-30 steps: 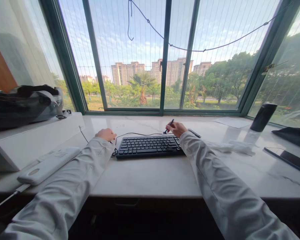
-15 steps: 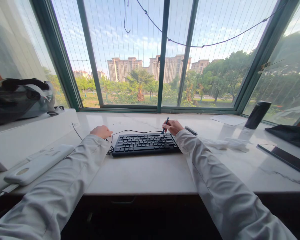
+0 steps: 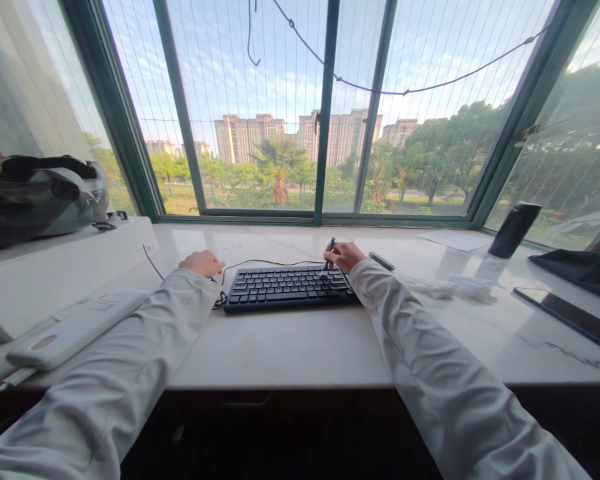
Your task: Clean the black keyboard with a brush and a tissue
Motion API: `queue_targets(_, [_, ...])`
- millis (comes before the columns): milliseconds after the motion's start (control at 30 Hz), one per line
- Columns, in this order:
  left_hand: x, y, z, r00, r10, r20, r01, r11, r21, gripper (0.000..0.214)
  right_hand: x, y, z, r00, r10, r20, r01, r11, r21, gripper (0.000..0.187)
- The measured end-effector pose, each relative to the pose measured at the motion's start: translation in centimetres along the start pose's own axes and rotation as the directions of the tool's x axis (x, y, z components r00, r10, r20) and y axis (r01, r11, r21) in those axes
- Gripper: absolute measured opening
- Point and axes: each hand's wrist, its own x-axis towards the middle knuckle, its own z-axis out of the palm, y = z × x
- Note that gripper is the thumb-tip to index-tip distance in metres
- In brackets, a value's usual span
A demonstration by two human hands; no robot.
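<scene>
A black keyboard lies flat on the white marbled surface. My right hand is closed on a small brush with a dark handle, held nearly upright over the keyboard's right half. Its pale bristles touch the keys. To the left of the keyboard, my left hand rests on the surface in a loose fist, close to the black cable. I see nothing in its curled fingers.
On the left are a white power strip and a white box with a dark bag on it. To the right lie crumpled tissues, a dark pen-like object, a phone and a black cylinder.
The brush has become more upright, its handle top shifting slightly left and its bristles slightly down on the keys. My left hand stays in place.
</scene>
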Motion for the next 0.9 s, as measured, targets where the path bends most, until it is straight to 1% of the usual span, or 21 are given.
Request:
queue_targets(200, [0.1,0.0,0.1,1.0,-0.007,0.005,0.007,1.0,0.008,0.039,-0.3,-0.2,-0.1,0.998,-0.058,0.003,0.058,0.996,-0.069,0.019])
queue_targets(333, [0.1,-0.1,0.1,1.0,-0.007,0.007,0.007,1.0,0.004,0.039,-0.5,-0.3,0.0,0.995,-0.097,0.003,0.097,0.99,-0.101,0.014])
queue_targets(433, [0.0,-0.1,0.1,1.0,0.008,-0.001,-0.008,1.0,-0.008,0.039,-0.6,-0.6,0.0,0.991,-0.123,0.052,0.127,0.988,-0.092,0.012])
queue_targets(533, [0.0,-0.1,0.1,1.0,0.017,-0.004,-0.017,1.0,-0.01,0.038,-0.8,-1.0,-0.2,0.986,-0.115,0.119,0.124,0.99,-0.069,0.014])
queue_targets(667, [0.3,-0.2,0.2,1.0,0.005,0.001,-0.005,1.0,0.002,0.038,-0.8,-1.3,-0.5,0.984,-0.074,0.162,0.086,0.994,-0.069,0.019])
queue_targets(900, [0.3,-0.3,0.2,1.0,0.008,0.014,-0.009,1.0,0.011,0.039,-1.0,-1.8,-0.7,0.983,-0.067,0.171,0.084,0.992,-0.095,0.018])
